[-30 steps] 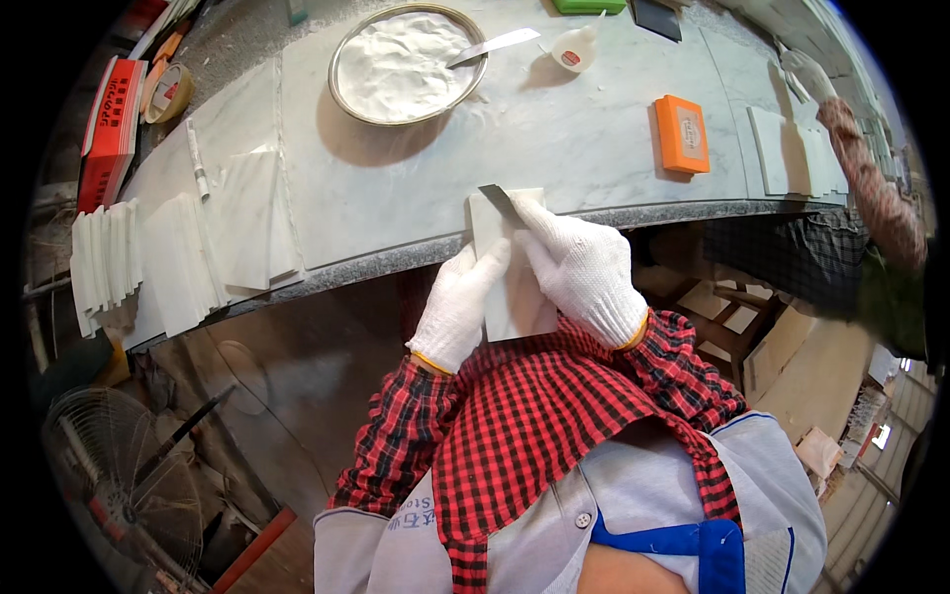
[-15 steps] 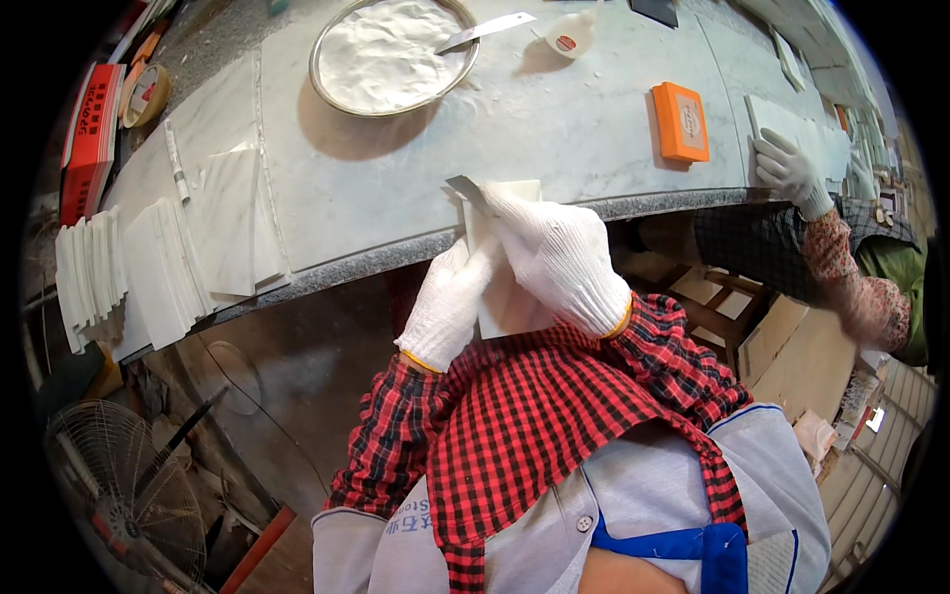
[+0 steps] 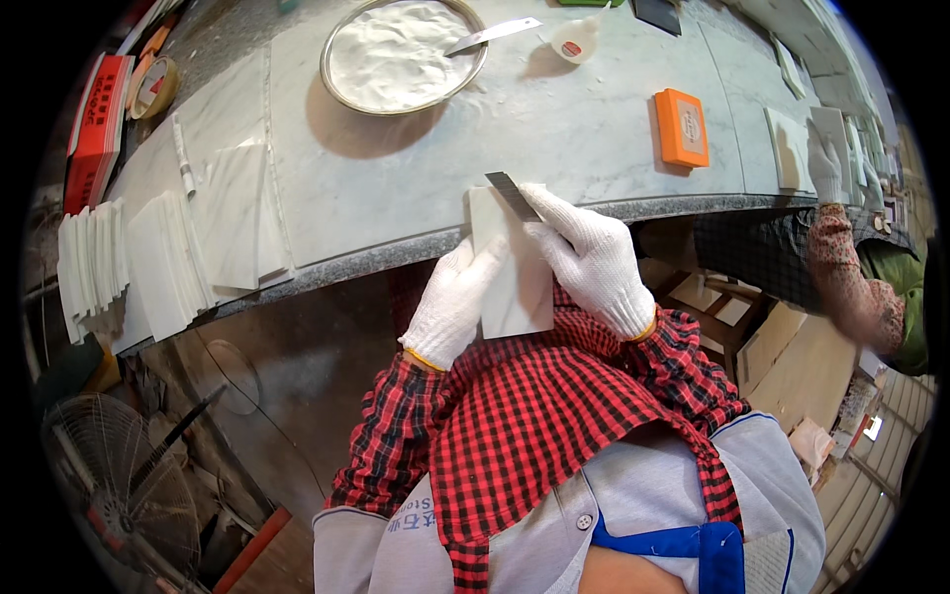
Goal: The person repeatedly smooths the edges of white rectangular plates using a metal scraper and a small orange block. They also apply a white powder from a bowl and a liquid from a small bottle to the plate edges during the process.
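The left hand (image 3: 450,302), in a white knitted glove, has its grip closed on a white stone slab (image 3: 517,297), thumb laid on the face; its other fingers are mostly hidden. The right hand (image 3: 594,257), gloved alike, pinches a flat grey blade (image 3: 512,195) between thumb and fingers. The blade slants far and left across the slab's far end, its tip passing that edge; whether it touches the stone I cannot tell.

The slab stands lengthwise between the hands, its far end overlapping the near edge of the tabletop (image 3: 396,168) in view, its near end close to the checked apron (image 3: 539,406). Contact with the edge cannot be made out. To either side of the hands there is room below the rough grey edge.

Veined white stone stretches from the hands to a metal bowl (image 3: 326,74) of white paste or powder, with a spatula (image 3: 505,32) leaning over its right rim. Right of it sit a squat white bottle (image 3: 576,45) and, nearer, an orange box (image 3: 681,129). Thin slabs (image 3: 168,262) crowd the left end, near a tape roll (image 3: 156,87) and a red box (image 3: 97,129).

A fan (image 3: 119,485) stands near left; at far right a co-worker's gloved hand (image 3: 824,176) meets a pale slab.
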Demonstrator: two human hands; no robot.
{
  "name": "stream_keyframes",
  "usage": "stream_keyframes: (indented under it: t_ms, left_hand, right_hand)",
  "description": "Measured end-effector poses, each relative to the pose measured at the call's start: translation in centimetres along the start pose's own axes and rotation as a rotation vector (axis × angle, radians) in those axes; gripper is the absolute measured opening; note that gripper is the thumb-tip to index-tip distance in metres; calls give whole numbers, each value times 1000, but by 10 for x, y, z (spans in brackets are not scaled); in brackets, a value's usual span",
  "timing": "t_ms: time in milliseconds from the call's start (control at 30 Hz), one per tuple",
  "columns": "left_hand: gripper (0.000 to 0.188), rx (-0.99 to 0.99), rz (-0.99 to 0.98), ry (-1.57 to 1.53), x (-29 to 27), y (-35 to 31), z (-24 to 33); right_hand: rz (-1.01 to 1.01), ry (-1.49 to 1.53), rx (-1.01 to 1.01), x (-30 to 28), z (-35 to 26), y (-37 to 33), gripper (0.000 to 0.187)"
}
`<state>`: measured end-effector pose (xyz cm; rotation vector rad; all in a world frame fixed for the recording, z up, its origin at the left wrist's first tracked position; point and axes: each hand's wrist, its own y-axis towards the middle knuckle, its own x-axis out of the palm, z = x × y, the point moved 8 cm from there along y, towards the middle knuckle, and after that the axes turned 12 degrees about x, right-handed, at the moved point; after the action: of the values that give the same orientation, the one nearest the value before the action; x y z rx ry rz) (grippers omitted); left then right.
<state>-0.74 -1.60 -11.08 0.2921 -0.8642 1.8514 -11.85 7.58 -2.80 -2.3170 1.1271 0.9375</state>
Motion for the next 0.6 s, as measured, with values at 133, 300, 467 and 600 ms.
stream_keyframes:
  t_ms: [133, 300, 467, 600]
  left_hand:
    - [49, 10, -8, 7, -1, 1, -2]
    - [47, 73, -11, 115, -3, 2, 5]
    - [46, 164, -9, 691, 2, -18, 50]
    - [35, 389, 54, 1215, 11, -47, 122]
  right_hand:
    - [1, -121, 24, 7, -12, 0, 50]
    - [-153, 11, -41, 16, -20, 12, 44]
    - [-314, 783, 505, -20, 16, 9, 39]
    - [-197, 867, 500, -37, 28, 11, 40]
